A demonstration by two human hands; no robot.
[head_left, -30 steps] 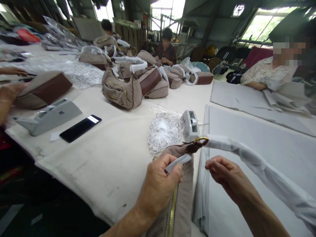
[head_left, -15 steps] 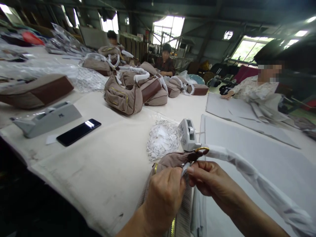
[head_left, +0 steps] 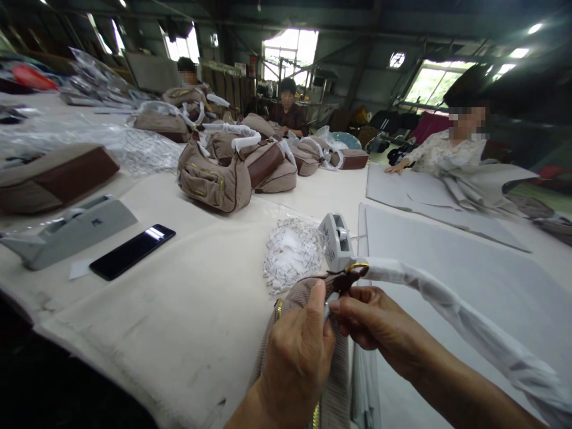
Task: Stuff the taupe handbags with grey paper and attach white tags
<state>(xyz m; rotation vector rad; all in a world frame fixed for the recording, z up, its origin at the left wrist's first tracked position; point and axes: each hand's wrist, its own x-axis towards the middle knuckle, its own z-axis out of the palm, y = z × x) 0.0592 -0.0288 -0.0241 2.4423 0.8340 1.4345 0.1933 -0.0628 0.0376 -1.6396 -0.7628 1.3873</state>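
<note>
A taupe corduroy handbag (head_left: pixel 340 369) with gold zips lies in front of me, partly hidden by my hands. Its strap (head_left: pixel 429 289), wrapped in white material, runs from a gold ring (head_left: pixel 358 267) off to the right. Between my hands, close to the strap's brown end tab, is a small white strip (head_left: pixel 329 304). My left hand (head_left: pixel 297 351) is closed around the strip's lower end, its thumb pointing up. My right hand (head_left: pixel 373 316) pinches the same strip between thumb and fingertips. What the strip is attached to is hidden.
Beyond the bag are a pile of small white tags (head_left: pixel 292 253) and a grey tape dispenser (head_left: pixel 335 241). A phone (head_left: pixel 133 251) and another dispenser (head_left: pixel 80 229) lie left. Several finished handbags (head_left: pixel 218 179) stand farther back. Grey sheets (head_left: pixel 447 333) cover the right side; a co-worker (head_left: pixel 451 155) sits there.
My left thumb has lifted and straightened upward. Both hands stay at the white strip. The whole view has shifted slightly, with the table things appearing farther left.
</note>
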